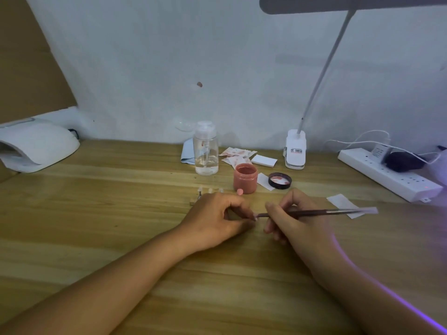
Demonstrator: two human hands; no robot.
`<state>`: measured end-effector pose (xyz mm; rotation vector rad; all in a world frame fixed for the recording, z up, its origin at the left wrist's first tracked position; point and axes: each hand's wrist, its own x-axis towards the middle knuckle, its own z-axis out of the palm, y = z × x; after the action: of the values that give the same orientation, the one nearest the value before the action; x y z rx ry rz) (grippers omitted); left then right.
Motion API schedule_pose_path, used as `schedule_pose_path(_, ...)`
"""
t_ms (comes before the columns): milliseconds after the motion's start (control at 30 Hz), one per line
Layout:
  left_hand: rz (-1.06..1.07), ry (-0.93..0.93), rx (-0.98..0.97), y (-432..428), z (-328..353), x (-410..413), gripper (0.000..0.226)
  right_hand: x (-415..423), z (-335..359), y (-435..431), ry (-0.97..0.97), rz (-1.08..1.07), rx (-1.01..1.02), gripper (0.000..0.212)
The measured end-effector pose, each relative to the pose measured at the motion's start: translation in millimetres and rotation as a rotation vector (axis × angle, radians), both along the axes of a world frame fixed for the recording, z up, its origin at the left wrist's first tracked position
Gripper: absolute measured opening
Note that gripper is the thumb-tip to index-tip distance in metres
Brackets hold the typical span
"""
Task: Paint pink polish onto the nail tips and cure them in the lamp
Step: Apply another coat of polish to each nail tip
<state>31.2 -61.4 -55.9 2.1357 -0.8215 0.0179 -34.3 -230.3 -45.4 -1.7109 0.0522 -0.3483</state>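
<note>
1. Plainly, the left hand (217,218) pinches 1 tip (255,218) low over the table (96,213). The right hand (290,221) grips a brush (326,211), its end at that tip.
2. Tip: likely thin, stiff plastic, very light, curved and slippery. It is best held by its edges, clear of wet polish.
3. Brush: a slim dark rod with a clear end.
4. Jar (244,178) of pink polish stands open behind the hands, with its round black lid (279,180) beside it.
5. Lamp (36,146): a smooth white dome, far left.
</note>
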Motion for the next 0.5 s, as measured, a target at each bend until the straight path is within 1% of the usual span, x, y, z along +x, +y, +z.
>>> schedule_pose_path(67, -0.021, -0.014, -0.006, -1.2, -0.7, 1.4, 0.027, -0.1, -1.3, -2.2, 0.003, -0.049, -0.063, 0.02)
schedule_pose_path(133, -0.018, -0.025, -0.023, -2.3, -2.4, 2.9, 0.026, -0.8, -0.7, -4.7, -0.001, -0.072, -0.022, 0.02)
schedule_pose_path(200, -0.004, -0.026, -0.028, -3.1, -4.3, 4.3, 0.025, -2.1, 2.4, -2.2, -0.007, -0.021, 0.008, 0.022)
schedule_pose_path(267, 0.0, -0.014, -0.022, -3.8, -3.8, 4.1, 0.025, -1.5, 1.4, -1.4, 0.0, -0.014, -0.088, 0.021)
schedule_pose_path(333, -0.002, -0.001, -0.028, -3.5, -3.2, 4.3, 0.025, 0.1, 0.5, -3.5, 0.009, -0.079, -0.129, 0.019)
schedule_pose_path(367, -0.003, 0.0, -0.029, -3.4, -3.3, 4.4, 0.024, 0.5, 0.2, -4.8, 0.008, -0.095, -0.096, 0.019)
schedule_pose_path(433, -0.008, -0.012, -0.026, -2.5, -4.4, 5.2, 0.022, 0.1, 2.4, -2.3, 0.008, -0.059, -0.011, 0.02)
schedule_pose_path(500, -0.008, -0.03, -0.019, -2.3, -4.1, 5.2, 0.025, 0.4, 1.7, 0.1, 0.013, -0.013, -0.045, 0.021)
